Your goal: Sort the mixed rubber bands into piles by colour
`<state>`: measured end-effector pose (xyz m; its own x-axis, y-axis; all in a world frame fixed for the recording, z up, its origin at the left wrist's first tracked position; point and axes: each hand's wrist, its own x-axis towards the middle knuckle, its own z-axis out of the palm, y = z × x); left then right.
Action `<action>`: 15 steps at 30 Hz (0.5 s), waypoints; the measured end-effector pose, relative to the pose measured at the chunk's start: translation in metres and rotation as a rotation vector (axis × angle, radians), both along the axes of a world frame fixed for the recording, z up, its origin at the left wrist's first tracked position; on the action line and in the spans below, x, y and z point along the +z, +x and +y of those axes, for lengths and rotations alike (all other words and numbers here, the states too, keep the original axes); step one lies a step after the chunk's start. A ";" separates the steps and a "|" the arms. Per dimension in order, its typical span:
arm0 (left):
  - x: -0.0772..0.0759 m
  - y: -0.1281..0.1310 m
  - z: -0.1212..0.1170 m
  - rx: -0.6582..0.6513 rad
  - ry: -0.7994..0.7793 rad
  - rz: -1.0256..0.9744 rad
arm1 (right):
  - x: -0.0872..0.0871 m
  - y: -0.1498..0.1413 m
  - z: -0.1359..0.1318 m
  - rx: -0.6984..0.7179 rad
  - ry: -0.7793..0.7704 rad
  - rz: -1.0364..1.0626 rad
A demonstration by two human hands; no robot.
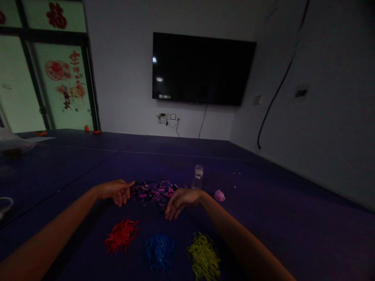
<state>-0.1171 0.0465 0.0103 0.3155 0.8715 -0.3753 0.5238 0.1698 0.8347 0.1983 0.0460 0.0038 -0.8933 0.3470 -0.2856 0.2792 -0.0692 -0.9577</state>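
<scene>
My left hand is at the left edge of a loose spread of pink and black elastic bands. Its thumb points toward the bands, apart from the loosely bent fingers, and nothing shows in it. At the right side of the same spread, my right hand reaches down with fingers extended, hiding some bands; I see nothing held. Nearer to me lie a heap of red bands, a heap of blue bands and a heap of yellow bands. Behind my right hand stands a clear bottle.
A small pink object lies right of the bottle on the dark purple floor. A clear plastic bag and a white looped object are at far left. Small orange things sit near the glass door. A television hangs ahead.
</scene>
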 end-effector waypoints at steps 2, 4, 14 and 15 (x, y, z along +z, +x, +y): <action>-0.008 0.010 0.004 0.049 0.046 -0.138 | -0.011 -0.006 0.007 -0.254 0.097 0.163; -0.015 0.023 0.007 0.079 0.116 -0.258 | -0.019 -0.011 0.015 -0.530 0.178 0.293; -0.025 0.043 0.002 0.147 0.166 -0.485 | -0.005 -0.012 -0.006 -0.156 -0.042 0.223; -0.023 0.039 0.000 0.123 0.134 -0.487 | -0.005 -0.015 -0.011 -0.050 -0.070 0.180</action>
<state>-0.0778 0.0461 -0.0131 0.3179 0.9436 -0.0926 0.0519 0.0802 0.9954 0.1832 0.0350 -0.0007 -0.9143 0.3770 -0.1480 0.0988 -0.1470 -0.9842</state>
